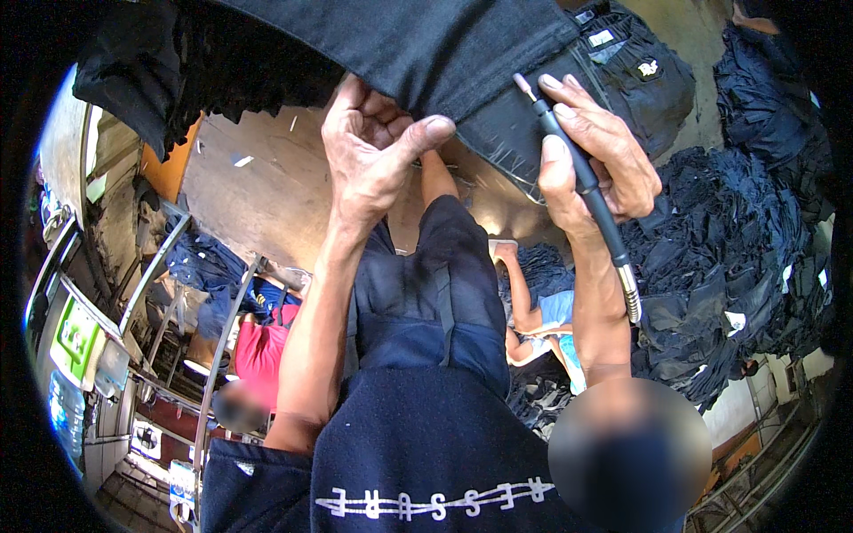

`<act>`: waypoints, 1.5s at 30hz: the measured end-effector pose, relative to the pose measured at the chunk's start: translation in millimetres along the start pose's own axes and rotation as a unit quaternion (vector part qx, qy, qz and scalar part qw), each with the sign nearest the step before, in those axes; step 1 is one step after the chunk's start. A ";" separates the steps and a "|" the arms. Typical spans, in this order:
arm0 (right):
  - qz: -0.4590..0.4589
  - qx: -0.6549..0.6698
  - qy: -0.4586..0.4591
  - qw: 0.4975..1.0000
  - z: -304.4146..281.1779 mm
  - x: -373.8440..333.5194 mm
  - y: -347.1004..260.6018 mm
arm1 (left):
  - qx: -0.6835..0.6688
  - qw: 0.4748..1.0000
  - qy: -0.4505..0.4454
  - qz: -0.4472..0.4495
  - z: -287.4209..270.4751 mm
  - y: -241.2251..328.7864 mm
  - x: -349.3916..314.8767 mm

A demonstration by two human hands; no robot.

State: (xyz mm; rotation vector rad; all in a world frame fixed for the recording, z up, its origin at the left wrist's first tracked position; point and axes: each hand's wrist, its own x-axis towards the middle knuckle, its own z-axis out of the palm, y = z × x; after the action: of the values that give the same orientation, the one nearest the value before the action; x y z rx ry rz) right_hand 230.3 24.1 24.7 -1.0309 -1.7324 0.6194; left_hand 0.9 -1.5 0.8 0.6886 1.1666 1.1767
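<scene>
- The right hand (pixel 604 160) holds a slim black pen-shaped tool (pixel 579 164), pinched between the thumb on one side and the fingers on the other.
- The tool slants across the hand, its narrow pale tip pointing up and to the left, seen over the dark garment (pixel 444 49); a ribbed metal sleeve (pixel 629 289) extends from its lower end, beside the forearm.
- The garment, black denim by its look, stretches across the top of the view above both hands, with a thick seam running down its right part.
- Below and to the left of the tool tip, the cloth shows short pale scratch-like marks near its lower edge.
- The left hand (pixel 369 147) is at the garment's lower edge, fingers curled up toward the cloth and thumb held out to the right, apart from them; whether those fingers pinch the fabric I cannot tell, as the cloth hides part of them.
- To the right of the garment lies a folded dark garment (pixel 657 98) with a small pale emblem.
- A large heap of dark clothes (pixel 711 258) fills the right side, and a dark stack (pixel 240 75) sits at upper left.
- At lower left, a person in a red top (pixel 258 355) is near metal rails (pixel 233 329).
</scene>
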 end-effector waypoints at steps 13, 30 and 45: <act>-0.034 0.001 -0.041 0.999 -2.0 1.1 -0.7 | -0.007 1.000 0.001 0.006 1.1 -4.7 -0.8; -0.050 0.044 -0.067 0.996 0.3 4.4 -0.1 | -0.016 1.000 -0.001 0.005 -1.5 -11.1 0.2; -0.042 0.069 -0.109 0.991 1.2 10.3 -3.1 | -0.063 0.998 -0.008 0.005 -7.5 -22.6 4.0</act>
State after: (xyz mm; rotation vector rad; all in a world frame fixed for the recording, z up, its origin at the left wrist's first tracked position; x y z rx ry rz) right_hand 226.5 31.5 31.7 -0.8140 -1.8820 0.8093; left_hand 1.2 -5.4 -23.0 0.6078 1.0671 1.2398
